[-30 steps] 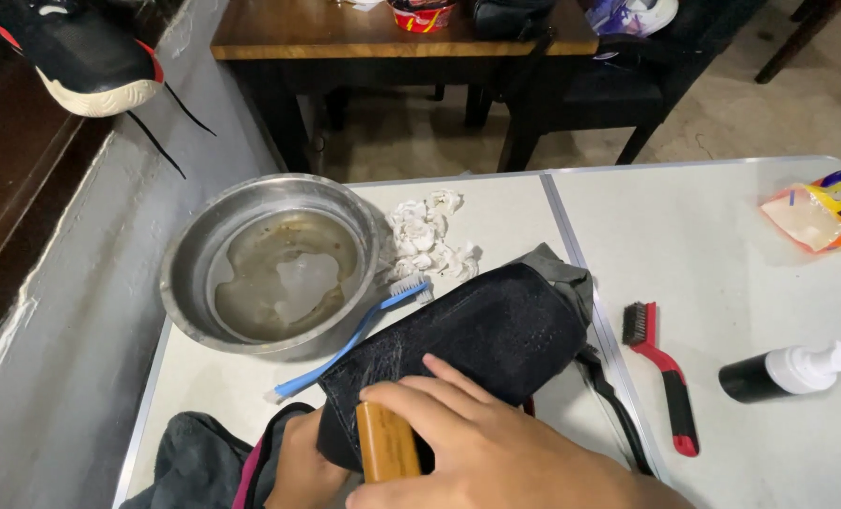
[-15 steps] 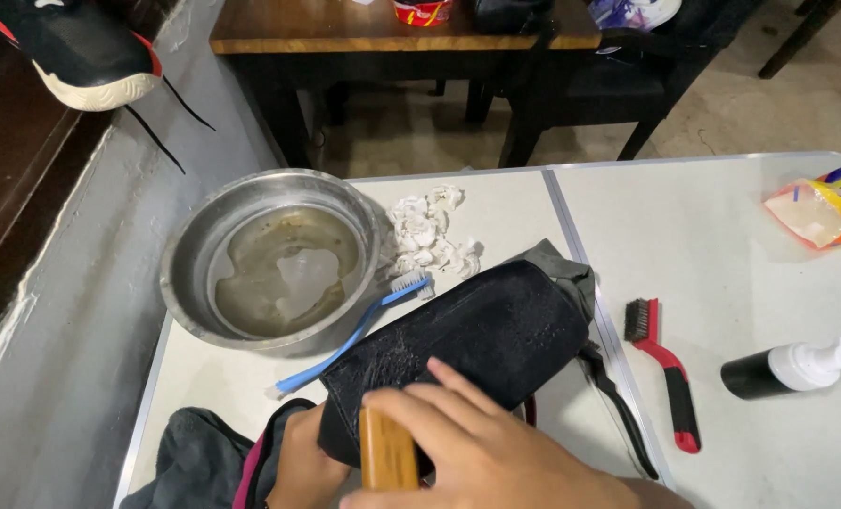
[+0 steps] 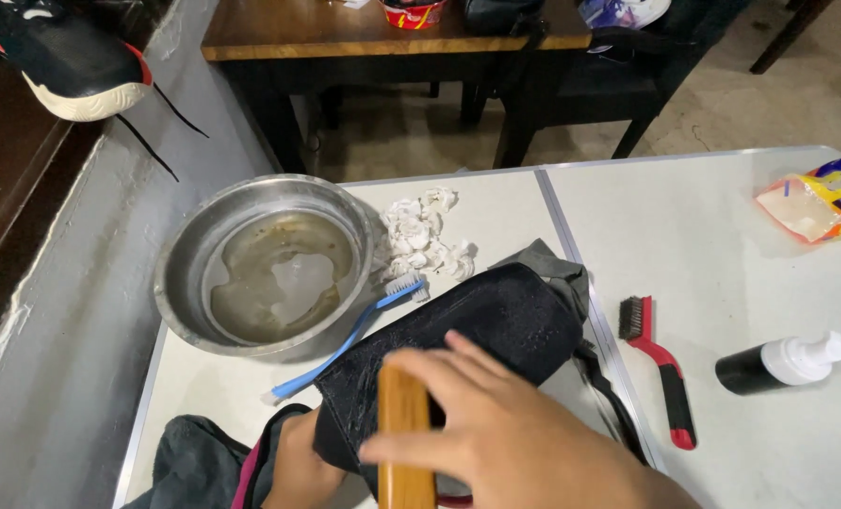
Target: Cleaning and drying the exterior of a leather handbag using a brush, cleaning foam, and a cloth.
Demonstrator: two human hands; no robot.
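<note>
My right hand (image 3: pixel 505 438) grips a wooden-handled brush (image 3: pixel 403 435) and presses it on a black shoe (image 3: pixel 477 325) lying on its side on the white table (image 3: pixel 722 245). My left hand (image 3: pixel 298 467) is pushed inside the shoe's opening at the near left, holding it from within; only the wrist shows. A blue toothbrush (image 3: pixel 354 330) leans on the rim of a metal bowl (image 3: pixel 180 283) of murky water just left of the shoe.
Crumpled white tissues (image 3: pixel 420 231) lie behind the shoe. A red-handled wire brush (image 3: pixel 661 368), a black foam bottle with white pump (image 3: pixel 778 363) and a yellow packet (image 3: pixel 816 203) sit to the right. A dark cloth (image 3: pixel 189 462) lies near left. Another sneaker (image 3: pixel 72 61) rests on the ledge.
My right hand and the wooden brush have shifted slightly toward me along the shoe. Everything else stays in place.
</note>
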